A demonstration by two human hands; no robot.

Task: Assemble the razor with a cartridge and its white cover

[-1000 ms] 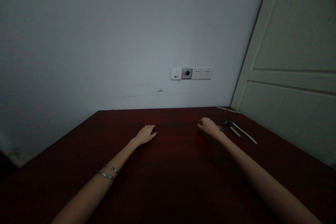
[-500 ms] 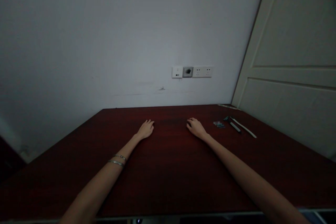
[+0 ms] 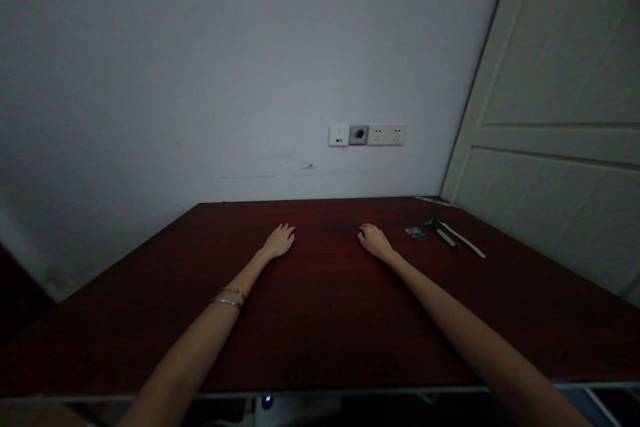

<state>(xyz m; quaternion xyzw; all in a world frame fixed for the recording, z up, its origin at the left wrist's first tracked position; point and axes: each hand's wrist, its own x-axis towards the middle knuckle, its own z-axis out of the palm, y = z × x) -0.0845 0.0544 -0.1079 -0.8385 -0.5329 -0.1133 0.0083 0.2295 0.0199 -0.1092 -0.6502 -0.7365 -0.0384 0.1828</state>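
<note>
Left hand (image 3: 279,241) and right hand (image 3: 374,241) lie palm-down, fingers loosely spread, holding nothing, on the dark red wooden table (image 3: 320,320) toward its far edge. Small blue packet (image 3: 415,233) and grey-handled razor (image 3: 441,232) sit near the right hand toward the far right corner. The rest looks steady, clear of both.

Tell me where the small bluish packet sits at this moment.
In the head view, the small bluish packet lies on the dark red table, right of the right hand, with a grey-handled tool just beyond it.

Left hand (image 3: 279,241) & right hand (image 3: 373,241) flat, empty, on dark red surface (image 3: 320,320), small packet (image 3: 415,233), razor (image 3: 440,232) nr right hand
</note>
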